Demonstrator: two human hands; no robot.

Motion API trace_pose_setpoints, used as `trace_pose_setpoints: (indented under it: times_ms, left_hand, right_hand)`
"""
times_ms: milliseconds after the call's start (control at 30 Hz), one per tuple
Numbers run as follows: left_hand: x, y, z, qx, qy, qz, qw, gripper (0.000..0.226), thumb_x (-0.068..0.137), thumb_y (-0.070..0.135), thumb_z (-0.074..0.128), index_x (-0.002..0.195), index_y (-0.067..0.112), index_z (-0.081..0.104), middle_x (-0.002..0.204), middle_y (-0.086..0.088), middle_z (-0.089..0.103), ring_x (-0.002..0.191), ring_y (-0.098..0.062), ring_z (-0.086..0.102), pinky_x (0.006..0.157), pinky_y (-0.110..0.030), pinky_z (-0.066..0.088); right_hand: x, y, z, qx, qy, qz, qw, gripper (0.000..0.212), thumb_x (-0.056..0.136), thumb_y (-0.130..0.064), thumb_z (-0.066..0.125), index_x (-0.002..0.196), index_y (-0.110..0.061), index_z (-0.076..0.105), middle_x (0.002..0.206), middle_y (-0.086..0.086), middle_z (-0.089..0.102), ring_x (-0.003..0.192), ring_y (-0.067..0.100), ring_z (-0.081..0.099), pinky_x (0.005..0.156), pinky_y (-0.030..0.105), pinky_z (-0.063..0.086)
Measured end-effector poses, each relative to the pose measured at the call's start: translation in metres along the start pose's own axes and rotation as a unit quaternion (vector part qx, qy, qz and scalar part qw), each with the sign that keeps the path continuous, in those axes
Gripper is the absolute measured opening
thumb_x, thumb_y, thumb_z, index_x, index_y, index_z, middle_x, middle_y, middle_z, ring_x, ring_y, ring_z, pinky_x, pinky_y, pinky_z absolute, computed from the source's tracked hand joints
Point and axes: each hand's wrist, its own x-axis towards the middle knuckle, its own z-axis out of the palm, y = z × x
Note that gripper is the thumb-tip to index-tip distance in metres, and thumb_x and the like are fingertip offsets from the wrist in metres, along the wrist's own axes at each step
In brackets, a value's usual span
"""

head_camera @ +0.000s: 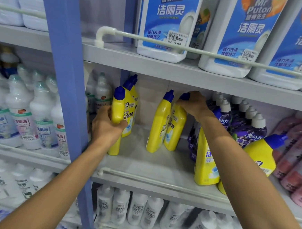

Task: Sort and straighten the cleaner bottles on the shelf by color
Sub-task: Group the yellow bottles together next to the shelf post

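Yellow cleaner bottles with blue caps stand on the middle shelf [142,168]. My left hand [107,125] grips the front yellow bottle [117,111] of a short row at the shelf's left end. My right hand [192,104] holds the neck of a leaning yellow bottle [175,129], which touches another yellow bottle [159,122] beside it. Under my right forearm stands a further yellow bottle [205,165]. One yellow bottle [260,155] lies tilted over the pink bottles [299,153]. Purple bottles [245,125] with white caps stand behind.
White and clear bottles [25,115] fill the bay left of the blue upright post [67,89]. Large white bottles with blue labels [164,25] sit on the shelf above behind a white rail. Small white bottles [139,209] line the shelf below.
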Motion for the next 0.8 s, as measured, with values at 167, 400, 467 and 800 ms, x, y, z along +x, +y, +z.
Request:
trace_pose_setpoints:
  times_ms: [167, 400, 467, 800]
  left_hand:
    - [-0.009, 0.005, -0.005, -0.077, -0.029, 0.006, 0.997, 0.038, 0.088, 0.051, 0.068, 0.121, 0.035, 0.06, 0.112, 0.013, 0.066, 0.111, -0.019, 0.064, 0.1, -0.041, 0.051]
    - [-0.034, 0.033, -0.023, -0.244, -0.068, -0.022, 0.967, 0.041, 0.096, 0.064, 0.044, 0.124, 0.042, 0.065, 0.122, 0.015, 0.07, 0.119, -0.007, 0.064, 0.112, -0.044, 0.044]
    - [-0.049, 0.044, -0.027, -0.273, -0.083, 0.011, 0.958, 0.034, 0.102, 0.051, 0.049, 0.129, 0.037, 0.063, 0.124, 0.016, 0.07, 0.119, -0.004, 0.064, 0.108, -0.039, 0.046]
    - [-0.031, 0.046, 0.042, -0.084, -0.139, 0.045, 0.986, 0.098, 0.072, 0.056, 0.079, 0.154, 0.025, 0.036, 0.156, 0.002, 0.044, 0.142, -0.016, 0.043, 0.116, -0.042, 0.039]
  right_hand:
    - [0.0, 0.002, 0.0, 0.004, -0.001, 0.0, 1.0, 0.021, 0.084, -0.022, 0.075, 0.097, -0.007, 0.069, 0.095, 0.009, 0.068, 0.074, 0.017, 0.063, 0.048, 0.02, 0.04]
    - [0.001, 0.006, 0.001, 0.007, 0.003, -0.009, 1.0, 0.017, 0.087, -0.023, 0.072, 0.095, -0.011, 0.065, 0.095, 0.006, 0.065, 0.093, 0.024, 0.063, 0.076, 0.031, 0.052]
    - [0.002, 0.007, 0.001, 0.016, 0.004, -0.008, 1.0, 0.016, 0.086, -0.024, 0.073, 0.094, -0.013, 0.064, 0.097, 0.005, 0.066, 0.094, 0.023, 0.064, 0.079, 0.031, 0.053]
    - [0.006, 0.015, 0.012, 0.022, 0.024, 0.003, 0.999, 0.027, 0.085, -0.029, 0.071, 0.1, -0.007, 0.07, 0.102, 0.011, 0.072, 0.098, 0.029, 0.068, 0.084, 0.037, 0.057]
